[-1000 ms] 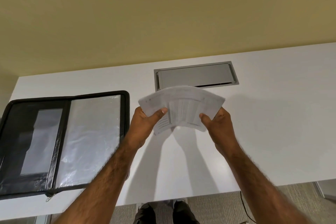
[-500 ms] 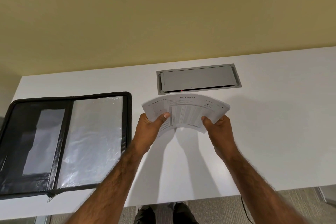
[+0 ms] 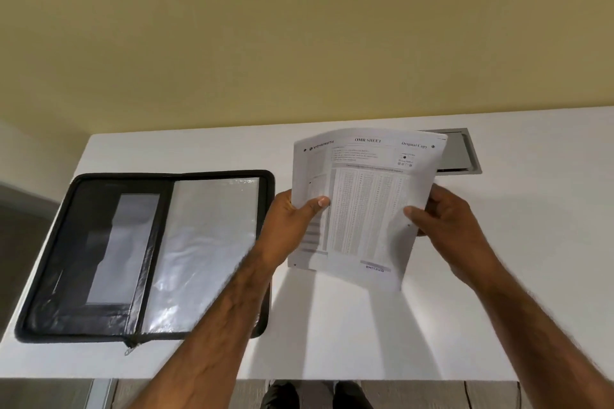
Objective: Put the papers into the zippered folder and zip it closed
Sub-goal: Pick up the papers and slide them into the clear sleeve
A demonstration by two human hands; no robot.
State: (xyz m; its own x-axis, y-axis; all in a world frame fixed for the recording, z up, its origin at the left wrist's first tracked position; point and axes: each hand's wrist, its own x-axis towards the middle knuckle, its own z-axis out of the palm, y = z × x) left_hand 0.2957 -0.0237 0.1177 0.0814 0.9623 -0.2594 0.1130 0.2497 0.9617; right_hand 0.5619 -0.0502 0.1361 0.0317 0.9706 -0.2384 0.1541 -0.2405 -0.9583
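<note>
While both hands, left hand [image 3: 292, 226], right hand [image 3: 445, 219], grip papers [image 3: 365, 206] upright, header far, zippered folder [image 3: 146, 256] open flat leftward.

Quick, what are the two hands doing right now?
Left hand: closed on the papers' left edge.
Right hand: closed on their right edge.

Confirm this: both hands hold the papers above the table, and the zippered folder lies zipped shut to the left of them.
Not quite. The head view shows the zippered folder lying open flat, its clear sleeves showing, not zipped shut. The rest holds: the left hand and right hand hold the papers above the table, folder to their left.
</note>
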